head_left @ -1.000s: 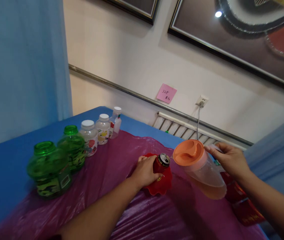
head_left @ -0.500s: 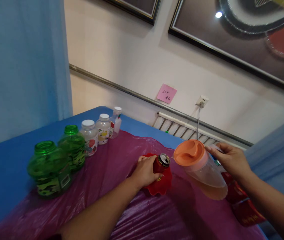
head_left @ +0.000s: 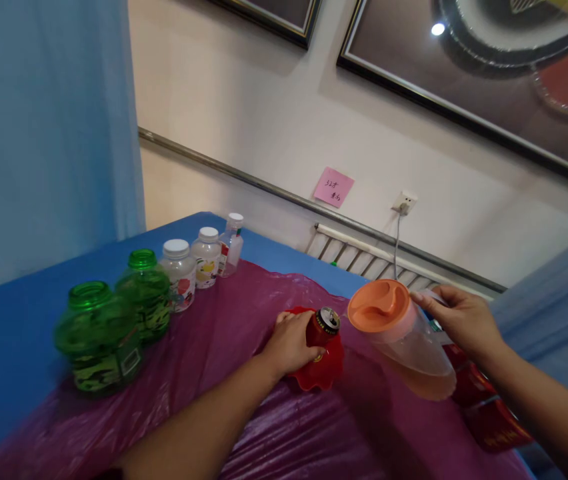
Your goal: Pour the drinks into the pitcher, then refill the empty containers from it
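My left hand [head_left: 294, 343] is wrapped round a red drink can [head_left: 325, 325] with an opened top. The can stands over a red scalloped dish [head_left: 321, 373]; its base is hidden by my fingers. On the right, my right hand [head_left: 459, 320] grips the handle of a clear pitcher [head_left: 409, 360] with an orange lid [head_left: 380, 305]. The pitcher is tilted, its spout side toward the can's opening, and some liquid shows inside. Whether liquid is flowing between them I cannot tell.
Green plastic jars [head_left: 99, 347], white-capped clear jars [head_left: 179, 277] and a clear bottle [head_left: 231, 247] line the left. Red cans [head_left: 497, 420] stand at the right under my forearm. Purple plastic sheet [head_left: 264, 427] covers part of the blue table [head_left: 9, 340]. A radiator [head_left: 364, 257] is behind.
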Motion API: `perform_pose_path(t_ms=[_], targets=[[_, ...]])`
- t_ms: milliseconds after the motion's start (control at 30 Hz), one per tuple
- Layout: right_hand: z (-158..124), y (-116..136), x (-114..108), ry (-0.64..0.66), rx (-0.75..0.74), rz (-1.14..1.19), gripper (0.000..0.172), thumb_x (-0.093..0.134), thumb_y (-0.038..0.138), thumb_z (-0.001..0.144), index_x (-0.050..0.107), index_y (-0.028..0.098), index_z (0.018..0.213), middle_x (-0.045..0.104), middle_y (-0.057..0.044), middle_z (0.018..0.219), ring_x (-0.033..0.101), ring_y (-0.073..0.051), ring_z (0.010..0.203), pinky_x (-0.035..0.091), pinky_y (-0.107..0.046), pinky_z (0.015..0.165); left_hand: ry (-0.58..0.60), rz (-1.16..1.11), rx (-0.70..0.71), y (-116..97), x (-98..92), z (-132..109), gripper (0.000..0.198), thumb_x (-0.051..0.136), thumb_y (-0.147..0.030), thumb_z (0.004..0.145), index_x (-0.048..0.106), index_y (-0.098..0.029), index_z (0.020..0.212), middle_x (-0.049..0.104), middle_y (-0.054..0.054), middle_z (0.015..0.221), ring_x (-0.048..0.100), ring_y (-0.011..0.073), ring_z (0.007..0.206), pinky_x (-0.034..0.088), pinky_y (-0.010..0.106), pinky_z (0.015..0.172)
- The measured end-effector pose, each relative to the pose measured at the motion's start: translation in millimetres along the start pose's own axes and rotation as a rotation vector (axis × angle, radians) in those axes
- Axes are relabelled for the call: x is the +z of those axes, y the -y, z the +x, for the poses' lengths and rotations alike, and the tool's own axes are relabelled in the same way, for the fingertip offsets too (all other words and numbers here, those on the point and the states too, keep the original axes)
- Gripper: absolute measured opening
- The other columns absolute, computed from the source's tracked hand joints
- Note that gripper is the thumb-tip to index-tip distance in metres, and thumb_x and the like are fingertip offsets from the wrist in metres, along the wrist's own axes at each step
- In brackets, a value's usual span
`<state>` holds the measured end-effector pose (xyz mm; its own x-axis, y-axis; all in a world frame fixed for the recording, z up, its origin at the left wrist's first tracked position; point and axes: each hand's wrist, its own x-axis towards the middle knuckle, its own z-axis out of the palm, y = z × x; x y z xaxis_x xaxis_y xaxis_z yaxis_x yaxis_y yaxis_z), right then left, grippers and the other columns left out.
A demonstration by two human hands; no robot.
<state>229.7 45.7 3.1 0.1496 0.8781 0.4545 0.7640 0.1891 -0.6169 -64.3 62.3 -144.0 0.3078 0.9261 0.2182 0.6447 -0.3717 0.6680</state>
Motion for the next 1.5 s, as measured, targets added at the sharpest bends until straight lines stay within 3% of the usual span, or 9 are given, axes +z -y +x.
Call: perform_pose_path(t_ms=[467, 1500], targets=[[-0.5, -1.5, -0.6, 0.009, 0.026, 0.012, 0.056, 0.075, 0.075, 0.067, 0.061, 0.021, 0.06, 0.049, 0.001, 0.057, 0.04, -0.012, 0.051, 0.032, -0.025, 0.045, -0.007, -0.011, 0.017, 0.4, 0.1, -0.1, 0.058, 0.087, -0.036, 0.069, 0.065, -0.023, 0.121, 0.074, 0.007, 0.122, 0.066, 0.0352, 0.116, 0.038, 0.051, 0.108], [0.1, -6.0, -1.7, 0.037, 0.038, 0.008, 0.057, 0.075, 0.076, 0.068, 0.06, 0.021, 0.06, 0.047, 0.002, 0.057, 0.038, -0.013, 0.053, 0.031, -0.026, 0.047, 0.004, -0.005, 0.005, -1.5, -1.2, -0.2, 0.06, 0.087, -0.037, 0.068, 0.065, -0.024, 0.122, 0.074, 0.008, 0.121, 0.066, 0.0354, 0.117, 0.037, 0.05, 0.11]])
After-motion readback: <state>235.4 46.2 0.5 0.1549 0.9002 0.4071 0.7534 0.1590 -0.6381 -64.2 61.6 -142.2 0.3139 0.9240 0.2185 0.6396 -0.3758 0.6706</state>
